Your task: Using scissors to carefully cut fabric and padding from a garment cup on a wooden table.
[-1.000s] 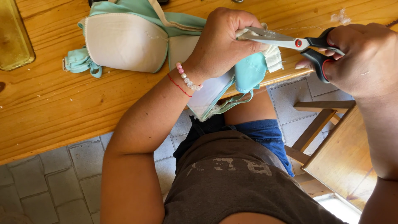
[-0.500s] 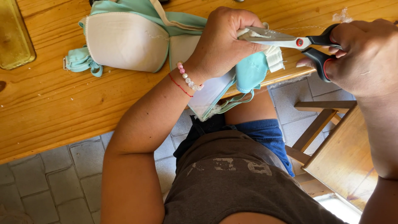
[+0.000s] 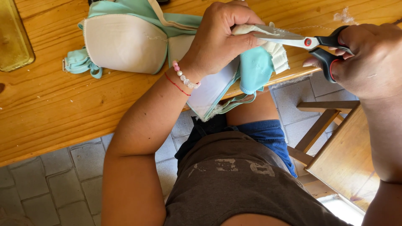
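Scissors edged fwd; right hand grips handles, left hand clamps bra.

Bright, sharp daylight, perhaps from upper right; soft shadows, slight wide-angle bending at edges.

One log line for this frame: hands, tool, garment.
left hand: grips mint bra fabric | right hand: holds scissors, blades at fabric edge | surface: wooden table
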